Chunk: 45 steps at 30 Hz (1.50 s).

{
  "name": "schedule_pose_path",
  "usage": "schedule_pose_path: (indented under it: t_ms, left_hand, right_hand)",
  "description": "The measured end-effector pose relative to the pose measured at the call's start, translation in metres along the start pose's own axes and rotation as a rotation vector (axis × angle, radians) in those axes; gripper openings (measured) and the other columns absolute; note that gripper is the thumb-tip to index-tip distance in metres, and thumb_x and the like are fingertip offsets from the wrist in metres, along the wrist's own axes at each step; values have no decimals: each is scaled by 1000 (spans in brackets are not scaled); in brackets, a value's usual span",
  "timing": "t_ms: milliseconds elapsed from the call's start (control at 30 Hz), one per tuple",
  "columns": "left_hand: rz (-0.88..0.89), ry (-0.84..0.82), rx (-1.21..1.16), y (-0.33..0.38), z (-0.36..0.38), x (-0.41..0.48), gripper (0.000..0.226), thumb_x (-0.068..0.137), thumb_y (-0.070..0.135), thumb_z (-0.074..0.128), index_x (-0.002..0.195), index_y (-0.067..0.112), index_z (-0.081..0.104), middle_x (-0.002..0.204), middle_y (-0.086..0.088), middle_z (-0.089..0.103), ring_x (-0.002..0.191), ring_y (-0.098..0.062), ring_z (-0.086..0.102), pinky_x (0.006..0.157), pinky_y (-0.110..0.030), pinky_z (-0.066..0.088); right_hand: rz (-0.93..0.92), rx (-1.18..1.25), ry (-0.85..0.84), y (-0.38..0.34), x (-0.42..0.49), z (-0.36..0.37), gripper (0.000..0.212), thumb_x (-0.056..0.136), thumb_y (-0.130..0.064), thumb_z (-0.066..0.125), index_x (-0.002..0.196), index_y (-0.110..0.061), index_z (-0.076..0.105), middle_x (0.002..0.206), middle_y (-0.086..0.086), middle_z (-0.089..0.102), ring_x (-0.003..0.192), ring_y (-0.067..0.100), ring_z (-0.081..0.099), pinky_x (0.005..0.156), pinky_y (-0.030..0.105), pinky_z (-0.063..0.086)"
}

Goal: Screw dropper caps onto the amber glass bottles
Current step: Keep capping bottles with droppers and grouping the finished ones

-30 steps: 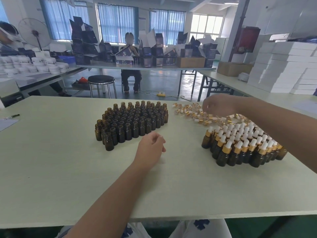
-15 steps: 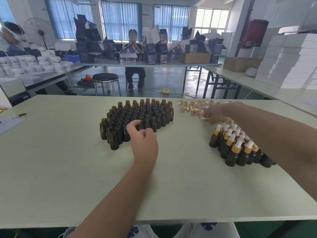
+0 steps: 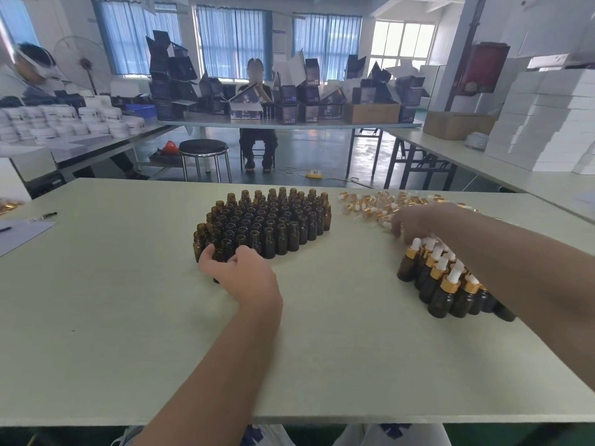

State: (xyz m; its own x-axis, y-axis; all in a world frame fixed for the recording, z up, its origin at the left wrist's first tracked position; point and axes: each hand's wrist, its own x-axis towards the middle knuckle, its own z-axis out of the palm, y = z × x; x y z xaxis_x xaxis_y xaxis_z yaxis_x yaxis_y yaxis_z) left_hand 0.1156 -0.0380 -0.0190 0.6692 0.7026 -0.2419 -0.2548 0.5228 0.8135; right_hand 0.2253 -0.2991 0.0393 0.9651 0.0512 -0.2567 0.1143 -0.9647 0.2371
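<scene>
A tight cluster of uncapped amber bottles (image 3: 267, 220) stands in the middle of the pale table (image 3: 96, 300). My left hand (image 3: 240, 273) curls round one bottle (image 3: 222, 252) at the cluster's near-left corner, thumb on one side and fingers on the other. A scatter of gold-and-white dropper caps (image 3: 376, 204) lies at the back right. My right hand (image 3: 418, 218) reaches into that pile, fingers bent down over a cap (image 3: 386, 224); whether it grips one is hidden. Capped bottles (image 3: 441, 278) stand below my right forearm, partly covered by it.
A pen (image 3: 43, 216) and a sheet of paper (image 3: 19, 235) lie at the table's left edge. Beyond the far edge stand a black stool (image 3: 203, 148), a seated person (image 3: 257, 123), tables with dark boxes (image 3: 302, 101) and stacked white boxes (image 3: 547, 120).
My left hand has moved forward and left from the bare table to the bottle cluster's near corner and closed round a bottle. My right hand stays at the cap pile, slightly lower.
</scene>
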Motion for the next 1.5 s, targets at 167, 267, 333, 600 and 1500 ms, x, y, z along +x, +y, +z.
schedule_pose_path:
  t_ms: [167, 267, 333, 600, 1500]
  left_hand:
    - [-8, 15, -38, 4, 0, 3, 55, 86, 0, 33, 133, 30, 28, 85, -6, 59, 52, -22, 38, 41, -21, 30]
    - [-43, 18, -15, 3, -1, 5, 54, 87, 1, 35, 133, 29, 29, 84, -7, 60, 45, -19, 37, 41, -20, 31]
    - [-82, 20, 2, 3, -2, 6, 53, 87, 2, 36, 132, 30, 29, 85, -6, 60, 39, -15, 38, 40, -20, 32]
    - [-125, 29, 52, 1, -4, 7, 51, 84, -1, 43, 123, 30, 29, 84, -6, 62, 27, -6, 39, 38, -18, 36]
    - [550, -690, 762, -26, -6, -18, 23, 96, 33, 48, 74, 29, 43, 78, -2, 52, 65, -15, 45, 62, -32, 36]
  right_hand:
    - [-20, -2, 5, 6, 1, 1, 24, 88, -5, 61, 111, -13, 66, 118, 7, 60, 107, 23, 56, 94, 34, 50]
    - [-41, -11, 5, 9, 0, 1, 23, 89, -6, 61, 110, -15, 66, 117, 7, 60, 104, 22, 57, 91, 32, 51]
    - [-46, -23, 7, 11, 0, 3, 23, 89, -4, 58, 108, -16, 65, 118, 6, 59, 104, 22, 57, 90, 31, 52]
    - [-70, 49, 109, 18, 2, 1, 18, 90, -14, 60, 106, -20, 63, 110, 2, 59, 98, 19, 55, 90, 33, 50]
    - [-444, 1210, 593, -110, -113, -26, 33, 104, -37, 29, 97, -11, 47, 59, -2, 51, 42, 11, 53, 44, 22, 47]
